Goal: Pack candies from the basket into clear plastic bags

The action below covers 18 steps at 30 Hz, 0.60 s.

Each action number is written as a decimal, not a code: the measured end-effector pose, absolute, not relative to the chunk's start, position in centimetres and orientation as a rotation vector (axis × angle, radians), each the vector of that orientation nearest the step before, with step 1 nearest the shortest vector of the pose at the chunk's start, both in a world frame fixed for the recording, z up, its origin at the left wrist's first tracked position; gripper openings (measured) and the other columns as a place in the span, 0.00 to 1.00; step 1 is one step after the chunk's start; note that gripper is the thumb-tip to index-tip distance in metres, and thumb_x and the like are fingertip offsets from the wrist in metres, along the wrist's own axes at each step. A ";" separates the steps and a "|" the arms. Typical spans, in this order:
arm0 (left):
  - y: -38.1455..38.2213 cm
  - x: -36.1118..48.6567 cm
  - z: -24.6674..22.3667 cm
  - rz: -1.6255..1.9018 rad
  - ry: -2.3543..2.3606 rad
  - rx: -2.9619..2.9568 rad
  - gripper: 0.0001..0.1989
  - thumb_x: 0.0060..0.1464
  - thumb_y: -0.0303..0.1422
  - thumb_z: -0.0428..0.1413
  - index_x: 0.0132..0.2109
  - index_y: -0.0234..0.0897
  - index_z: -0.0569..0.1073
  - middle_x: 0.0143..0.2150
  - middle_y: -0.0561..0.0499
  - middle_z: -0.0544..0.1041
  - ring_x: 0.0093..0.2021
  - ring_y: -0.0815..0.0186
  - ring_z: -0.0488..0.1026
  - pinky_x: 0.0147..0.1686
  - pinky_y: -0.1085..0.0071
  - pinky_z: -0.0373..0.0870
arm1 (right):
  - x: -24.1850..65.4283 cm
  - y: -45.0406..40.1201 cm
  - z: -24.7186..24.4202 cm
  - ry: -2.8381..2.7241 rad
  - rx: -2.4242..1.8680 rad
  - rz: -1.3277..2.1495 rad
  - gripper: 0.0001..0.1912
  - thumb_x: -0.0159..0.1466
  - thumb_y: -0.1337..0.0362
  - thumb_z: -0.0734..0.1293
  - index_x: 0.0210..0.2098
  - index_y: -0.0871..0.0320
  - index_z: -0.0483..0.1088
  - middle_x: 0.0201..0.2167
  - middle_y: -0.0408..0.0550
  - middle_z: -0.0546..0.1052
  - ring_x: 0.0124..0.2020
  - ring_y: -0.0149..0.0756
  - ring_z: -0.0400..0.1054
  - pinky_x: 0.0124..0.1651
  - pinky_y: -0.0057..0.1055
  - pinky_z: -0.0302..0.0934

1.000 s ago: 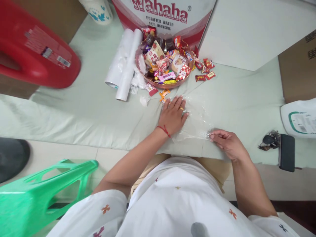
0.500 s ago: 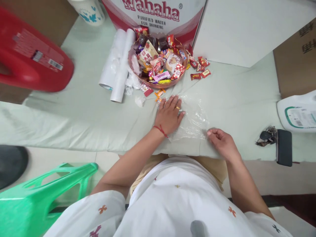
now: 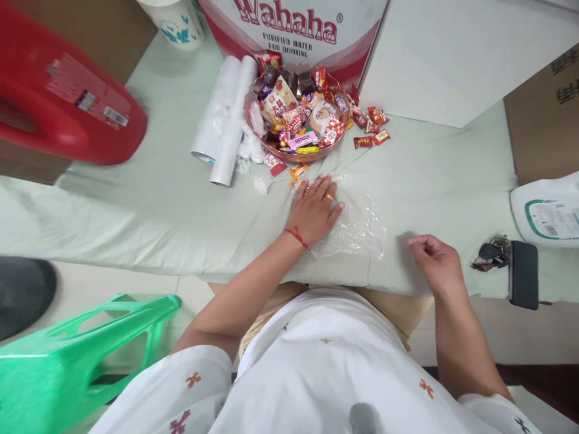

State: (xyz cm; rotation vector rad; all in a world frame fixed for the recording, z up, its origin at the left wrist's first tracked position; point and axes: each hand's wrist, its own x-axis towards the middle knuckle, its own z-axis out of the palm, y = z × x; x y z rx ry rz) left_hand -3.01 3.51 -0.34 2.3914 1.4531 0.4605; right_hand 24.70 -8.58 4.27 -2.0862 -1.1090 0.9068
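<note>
My left hand (image 3: 314,208) lies flat on a clear plastic bag or film (image 3: 362,223), fingers stretched out, pressing it to the cloth-covered table. A ring and a red wrist string show on that hand. To the right of the plastic, apart from it, my right hand (image 3: 436,259) hovers with thumb and fingers curled together; I see nothing in them. Just beyond my left fingertips are an orange-wrapped candy (image 3: 297,172) and a red and white packet (image 3: 275,164). Behind these stands a pink glass bowl (image 3: 289,155) heaped with wrapped sweets.
Two white rolls (image 3: 234,123) and crumpled plastic (image 3: 251,147) lie left of the bowl. Loose candies (image 3: 371,128) are at its right. A Wahaha carton (image 3: 294,36) stands behind. Red jug (image 3: 113,129), white bottle (image 3: 549,211), keys (image 3: 492,253), phone (image 3: 525,274) and green stool (image 3: 49,361) flank me.
My right hand has moved to the right, away from the edge of the plastic. My left hand stays flat on it. The view has shifted slightly.
</note>
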 end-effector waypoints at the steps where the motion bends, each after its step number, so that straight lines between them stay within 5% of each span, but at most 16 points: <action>1: 3.6 -3.1 -0.3 0.477 1.440 2.377 0.30 0.72 0.45 0.40 0.72 0.34 0.63 0.75 0.40 0.61 0.76 0.54 0.54 0.76 0.49 0.42 | 24.1 -8.4 4.4 -1.107 -2.058 0.794 0.15 0.62 0.49 0.71 0.35 0.55 0.75 0.23 0.41 0.69 0.23 0.32 0.57 0.27 0.30 0.53; 7: 4.3 -3.7 -0.1 0.704 1.283 2.234 0.28 0.73 0.46 0.39 0.68 0.38 0.68 0.72 0.42 0.67 0.75 0.59 0.57 0.74 0.52 0.48 | 17.3 -4.7 6.1 -1.672 -1.739 0.458 0.13 0.72 0.55 0.62 0.43 0.52 0.77 0.37 0.50 0.77 0.36 0.40 0.70 0.43 0.37 0.67; 12: 3.5 -4.5 2.0 1.046 1.288 2.081 0.22 0.72 0.44 0.41 0.58 0.39 0.74 0.65 0.42 0.74 0.70 0.58 0.64 0.69 0.54 0.60 | 12.4 0.4 3.6 -2.266 -1.371 0.392 0.19 0.74 0.66 0.57 0.52 0.58 0.78 0.50 0.57 0.80 0.54 0.50 0.67 0.58 0.47 0.64; 15: 1.4 -5.7 3.3 1.207 1.621 1.770 0.16 0.69 0.42 0.48 0.47 0.39 0.76 0.52 0.43 0.79 0.54 0.59 0.75 0.54 0.62 0.71 | 11.0 2.2 1.0 -2.447 -1.269 0.395 0.22 0.74 0.66 0.57 0.61 0.61 0.73 0.62 0.57 0.74 0.66 0.51 0.60 0.68 0.50 0.57; 18: -1.4 -7.3 3.6 1.001 1.802 1.435 0.13 0.65 0.39 0.52 0.36 0.39 0.76 0.30 0.52 0.75 0.33 0.65 0.72 0.36 0.71 0.69 | 10.7 2.5 -0.7 -2.489 -1.270 0.405 0.24 0.75 0.64 0.56 0.66 0.61 0.69 0.68 0.56 0.69 0.71 0.52 0.56 0.73 0.53 0.50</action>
